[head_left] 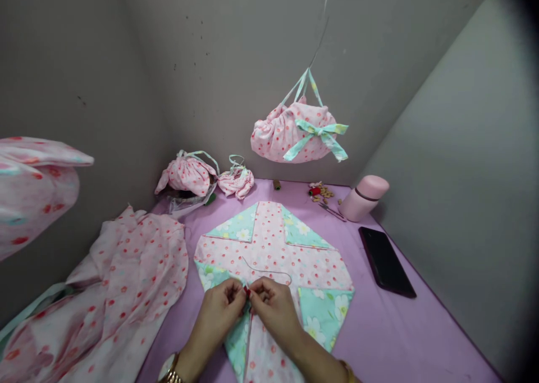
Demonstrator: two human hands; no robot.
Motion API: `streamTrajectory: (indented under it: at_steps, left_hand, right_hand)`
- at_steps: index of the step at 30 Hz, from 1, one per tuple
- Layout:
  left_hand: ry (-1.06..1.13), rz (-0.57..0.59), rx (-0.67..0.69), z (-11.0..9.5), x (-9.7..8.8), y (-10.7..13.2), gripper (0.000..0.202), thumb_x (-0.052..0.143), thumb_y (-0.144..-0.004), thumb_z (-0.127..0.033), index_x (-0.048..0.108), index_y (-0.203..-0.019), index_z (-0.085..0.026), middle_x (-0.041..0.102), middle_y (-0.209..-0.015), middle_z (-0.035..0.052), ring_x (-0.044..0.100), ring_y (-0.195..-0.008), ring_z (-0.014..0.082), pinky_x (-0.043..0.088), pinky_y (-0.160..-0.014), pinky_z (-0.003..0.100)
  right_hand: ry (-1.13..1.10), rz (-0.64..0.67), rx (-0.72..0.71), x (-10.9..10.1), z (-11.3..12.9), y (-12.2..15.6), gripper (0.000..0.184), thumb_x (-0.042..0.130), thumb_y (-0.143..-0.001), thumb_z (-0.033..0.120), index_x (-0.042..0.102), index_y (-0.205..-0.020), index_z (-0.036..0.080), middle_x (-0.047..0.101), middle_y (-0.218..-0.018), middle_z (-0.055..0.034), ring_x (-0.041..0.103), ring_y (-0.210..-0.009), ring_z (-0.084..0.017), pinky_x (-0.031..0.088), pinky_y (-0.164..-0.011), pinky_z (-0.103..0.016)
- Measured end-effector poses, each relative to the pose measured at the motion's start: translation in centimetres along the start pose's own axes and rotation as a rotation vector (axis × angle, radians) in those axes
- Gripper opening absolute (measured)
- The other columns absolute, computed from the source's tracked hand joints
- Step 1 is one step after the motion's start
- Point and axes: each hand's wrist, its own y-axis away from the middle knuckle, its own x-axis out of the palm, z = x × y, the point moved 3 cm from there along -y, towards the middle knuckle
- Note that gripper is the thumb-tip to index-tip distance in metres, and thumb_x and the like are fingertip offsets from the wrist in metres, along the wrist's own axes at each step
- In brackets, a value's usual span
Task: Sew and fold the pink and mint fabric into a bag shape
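Note:
A piece of sewn fabric [269, 254], pink with red dots, lies flat with mint floral triangles [318, 315] at its corners. My left hand [223, 304] pinches the mint floral patch at the lower left, near its inner edge. Fingertip to fingertip with it, my right hand [275, 307] is closed in a pinch at the same spot. What the right fingers hold is too small and hidden to make out. A loose dark thread [269, 271] curves across the fabric just above both hands and ends by the right one.
Dotted cloth [138, 270] is heaped at left. Small drawstring pouches [189, 175] sit behind; another pouch [298, 133] hangs from a cord. Right are a pink flask [364, 197], a black phone [386, 261], thread snips [332, 211] and a red thread spool [314, 191].

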Motion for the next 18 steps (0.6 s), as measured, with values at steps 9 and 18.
streamTrajectory:
  at_steps: [9, 18]
  left_hand:
    - [0.088, 0.082, 0.018, 0.1, 0.0, -0.3, 0.012, 0.045, -0.072, -0.025, 0.048, -0.062, -0.020, 0.043, -0.054, -0.0057, 0.041, -0.052, 0.0127, 0.033, -0.051, 0.022]
    - [0.039, 0.071, 0.046, 0.0, 0.0, -0.3, 0.013, 0.044, -0.074, -0.025, 0.046, -0.062, -0.020, 0.042, -0.055, -0.0056, 0.041, -0.055, 0.0134, 0.034, -0.053, 0.023]
  right_hand:
    - [-0.096, -0.001, 0.111, 0.3, -0.7, -0.2, 0.006, 0.050, -0.072, 0.021, 0.051, -0.068, 0.017, 0.050, -0.053, 0.0042, 0.052, -0.044, -0.011, 0.037, -0.044, -0.020]
    - [0.333, -0.009, -0.276, -0.6, 0.8, 0.3, 0.018, 0.048, -0.079, 0.010, 0.064, -0.076, 0.019, 0.063, -0.075, -0.0035, 0.058, -0.072, -0.015, 0.043, -0.067, -0.025]
